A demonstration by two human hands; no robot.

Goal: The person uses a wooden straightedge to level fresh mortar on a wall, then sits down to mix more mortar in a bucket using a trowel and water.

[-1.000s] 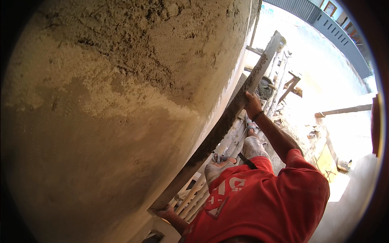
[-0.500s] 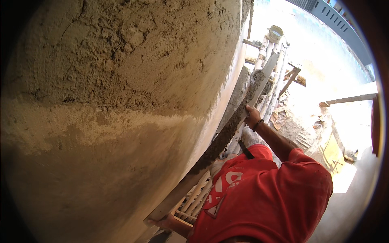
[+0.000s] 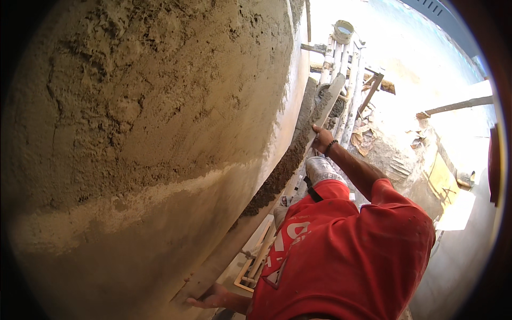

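Note:
A long, straight screed board [image 3: 230, 249] runs slantwise along the foot of the plastered wall [image 3: 176, 101], wet mortar [image 3: 280, 180] heaped on its middle and far stretch. My right hand [image 3: 322, 140], a dark bracelet at its wrist, grips the board's outer edge toward the far end. Down at the near left end, my left hand [image 3: 212, 297] holds the board from its lower edge, one finger stretched out along it. Some of that hand's fingers are hidden by the board.
Under me is a scaffold of pale poles [image 3: 349, 96]. A round bucket [image 3: 343, 32] stands at its far end. Wooden braces [image 3: 370, 95] stick out beside the poles. Rubble and a yellow board [image 3: 441, 181] lie below on the right. The wall's upper part is rough, its lower part smoother.
My view has shifted, so the wall's rough band sits lower and the scaffold farther left. Both hands stay at the board; the left hand's fingers look more stretched out.

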